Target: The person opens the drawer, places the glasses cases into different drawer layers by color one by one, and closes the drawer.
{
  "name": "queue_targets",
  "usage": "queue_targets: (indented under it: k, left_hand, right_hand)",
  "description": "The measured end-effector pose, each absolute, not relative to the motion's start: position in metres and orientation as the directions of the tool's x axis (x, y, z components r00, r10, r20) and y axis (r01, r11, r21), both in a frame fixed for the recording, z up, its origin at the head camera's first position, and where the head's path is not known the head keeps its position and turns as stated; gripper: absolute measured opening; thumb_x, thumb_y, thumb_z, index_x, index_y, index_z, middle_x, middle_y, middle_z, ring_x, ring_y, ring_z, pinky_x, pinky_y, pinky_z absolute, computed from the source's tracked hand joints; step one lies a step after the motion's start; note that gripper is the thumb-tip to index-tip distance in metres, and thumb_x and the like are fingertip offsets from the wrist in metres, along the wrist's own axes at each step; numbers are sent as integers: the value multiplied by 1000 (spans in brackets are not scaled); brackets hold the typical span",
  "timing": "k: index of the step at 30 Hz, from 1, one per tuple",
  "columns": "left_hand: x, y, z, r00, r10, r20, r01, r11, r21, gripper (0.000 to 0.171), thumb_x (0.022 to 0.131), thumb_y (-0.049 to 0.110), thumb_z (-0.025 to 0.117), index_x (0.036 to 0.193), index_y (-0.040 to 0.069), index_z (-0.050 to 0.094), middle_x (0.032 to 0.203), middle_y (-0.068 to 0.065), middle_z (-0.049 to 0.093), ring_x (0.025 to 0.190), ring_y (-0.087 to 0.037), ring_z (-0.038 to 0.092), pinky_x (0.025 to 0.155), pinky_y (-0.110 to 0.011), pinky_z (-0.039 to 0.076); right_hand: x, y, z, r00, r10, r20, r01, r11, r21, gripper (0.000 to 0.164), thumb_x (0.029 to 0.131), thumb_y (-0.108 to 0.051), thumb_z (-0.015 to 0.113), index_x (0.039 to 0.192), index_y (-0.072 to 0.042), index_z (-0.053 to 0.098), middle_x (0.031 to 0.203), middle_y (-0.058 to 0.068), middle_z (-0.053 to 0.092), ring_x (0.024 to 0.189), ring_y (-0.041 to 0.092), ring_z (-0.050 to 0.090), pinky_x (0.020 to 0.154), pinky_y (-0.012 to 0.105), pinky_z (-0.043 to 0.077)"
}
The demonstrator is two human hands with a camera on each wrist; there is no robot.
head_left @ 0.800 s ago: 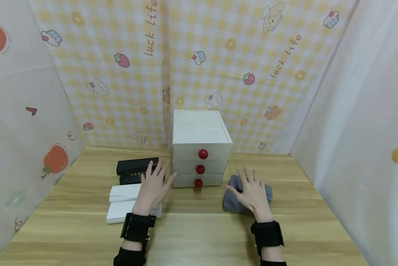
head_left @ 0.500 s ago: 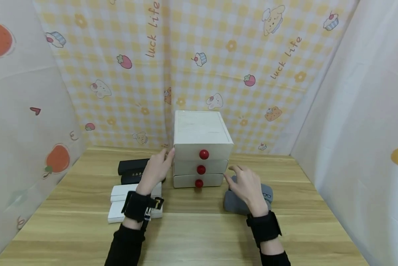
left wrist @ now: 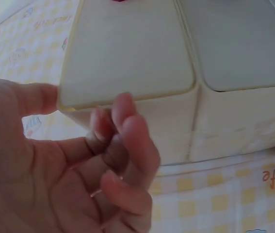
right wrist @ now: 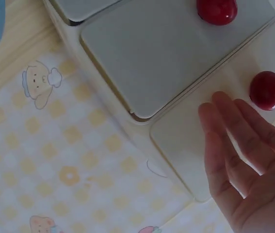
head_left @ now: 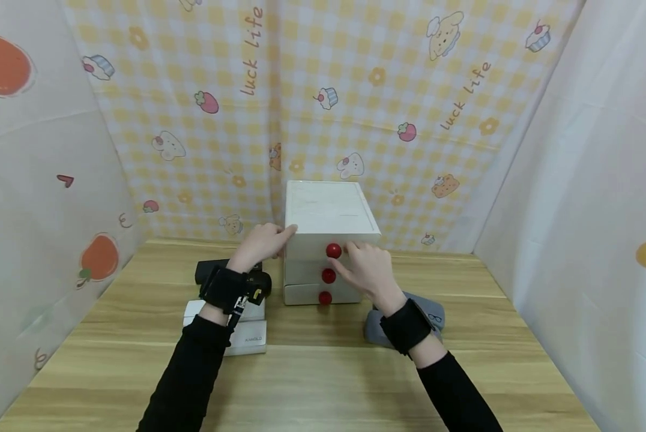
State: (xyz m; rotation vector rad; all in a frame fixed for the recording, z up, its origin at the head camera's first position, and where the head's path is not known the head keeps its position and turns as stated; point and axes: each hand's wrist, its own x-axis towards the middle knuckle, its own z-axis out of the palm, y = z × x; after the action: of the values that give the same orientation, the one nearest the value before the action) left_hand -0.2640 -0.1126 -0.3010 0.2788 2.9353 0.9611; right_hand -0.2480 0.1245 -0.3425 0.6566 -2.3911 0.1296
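A white three-drawer box (head_left: 331, 207) with red ball knobs stands in the middle of the table, its drawers closed. At its upper left front corner is my left hand (head_left: 262, 243). In the left wrist view the thumb (left wrist: 40, 98) meets the corner edge and the bent fingers (left wrist: 139, 145) lie along the side wall. My right hand (head_left: 370, 269) is in front of the drawers, with fingers and thumb spread close to the top red knob (head_left: 333, 251). The right wrist view shows its fingers (right wrist: 241, 126) loosely bent beside that knob (right wrist: 266, 91).
White boxes (head_left: 254, 337) and a black case (head_left: 206, 270) lie at left, partly hidden by my left arm. Grey glasses cases (head_left: 433, 315) lie at right, behind my right wrist. A yellow checked curtain (head_left: 323, 138) hangs behind the drawer box, with white curtains at both sides.
Both hands have moved up and inward: the left from over the cases to the box's upper left corner, the right from over the grey cases to the top knob. The box has stayed put.
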Motion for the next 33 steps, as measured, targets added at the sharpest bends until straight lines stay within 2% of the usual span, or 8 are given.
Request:
queue_targets:
  k: [2,5,10,17,22,26,28,33]
  left_hand:
    - [-264,-112,-296,-983,184,-1,151,806,572,60,98,50,35,85,2,68,81,-15,70,72,-22,67,66,-28,44]
    - [-265,-110,-291,-985,168,-46,111,807,580,59,97,50,37,84,2,69,79,-14,71,67,-19,66,67,-29,46]
    - [-266,-111,-289,-985,137,-101,43,775,631,55,97,46,38,81,2,68,76,-9,70,63,-15,64,75,-35,50]
    - [-268,-109,-289,-987,124,-105,32,782,622,56,97,45,36,69,6,66,68,-5,68,60,-15,62,72,-31,46]
    - [-269,-109,-289,-988,117,-96,36,796,604,56,97,45,36,64,9,63,68,-5,69,60,-15,63,74,-32,46]
    - [-270,-110,-289,-987,120,-105,32,794,607,57,97,46,36,63,9,62,69,-5,70,61,-15,63,76,-34,47]
    - [-270,-110,-289,-987,118,-108,29,794,608,56,97,46,36,63,9,63,69,-5,70,62,-16,64,78,-36,47]
    - [-269,-109,-288,-987,116,-115,22,792,610,56,97,46,36,65,9,63,72,-7,71,67,-20,66,84,-40,48]
  right_hand:
    - [-252,120,-339,-671,-425,608,-486,871,72,38,82,-44,70,66,-12,55,50,-3,38,41,9,33,41,21,15]
    - [-254,115,-335,-680,-435,590,-478,874,93,45,80,-42,72,59,-14,44,50,-5,28,42,9,29,42,21,13]
    - [-256,108,-334,-675,-453,583,-457,876,152,45,79,-40,73,57,-14,43,50,-4,32,43,10,33,41,20,18]
    - [-249,111,-340,-580,-492,649,-452,857,247,44,75,-42,74,57,-13,45,50,-5,32,44,8,28,44,19,12]
    - [-236,113,-340,-548,-526,650,-451,841,300,46,75,-44,74,56,-14,45,48,-4,38,41,8,27,45,20,10]
    - [-224,116,-339,-511,-558,653,-453,821,347,45,72,-47,75,57,-14,49,50,-2,48,41,9,36,42,20,16]
    - [-216,117,-339,-486,-569,663,-458,812,362,43,71,-47,75,58,-14,52,53,-1,54,44,10,42,41,20,24]
    - [-194,121,-340,-440,-577,688,-475,800,367,40,69,-45,75,58,-14,53,56,-1,58,48,11,49,42,21,36]
